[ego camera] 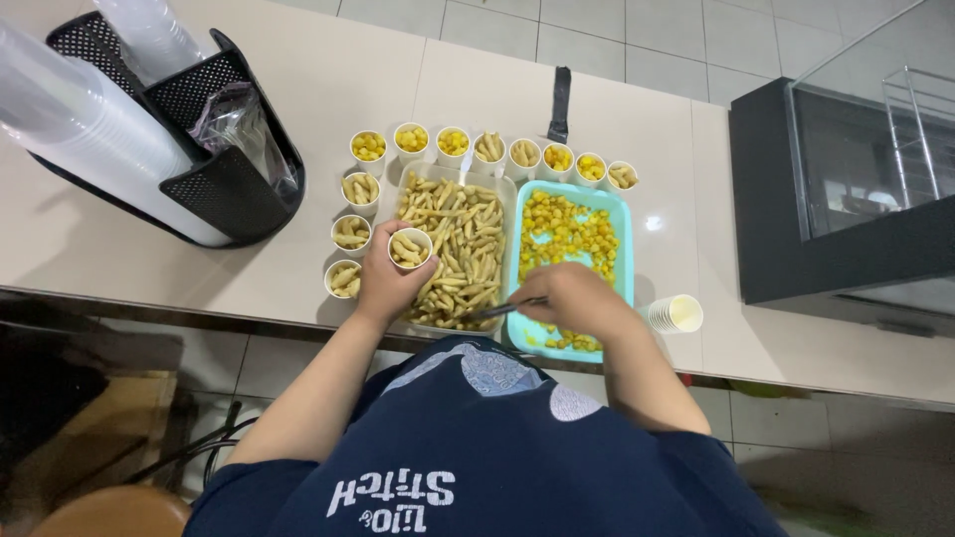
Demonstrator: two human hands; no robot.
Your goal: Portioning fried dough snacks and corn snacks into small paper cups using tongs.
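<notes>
Holding a small white paper cup (410,248) above the clear tray of pale stick-shaped snacks (460,251), the left hand (384,280) is wrapping its fingers closed around the cup wall, thumb side toward the body. The cup is already sitting nearly full of sticks.

The right hand (577,298) is pinching a pair of dark tongs (505,309), tips pointing left toward the stick tray; the hand is hovering over the near end of the teal tray of round yellow snacks (570,231). Whether the tong tips are carrying anything cannot be told.

Risks, as judged:
- Overfilling: sticks are standing at the rim, so further pieces are likely to be toppling out, though most would be landing back in the tray below.
- Squeezing: a thin paper wall may be buckling under a tight grasp, tipping the contents.
- Knocking: the left forearm is passing close to the filled cups (350,233) lined up left of the tray; the right elbow is working near the stack of empty cups (676,314) lying at the counter edge (249,298), which could be rolling off.
</notes>
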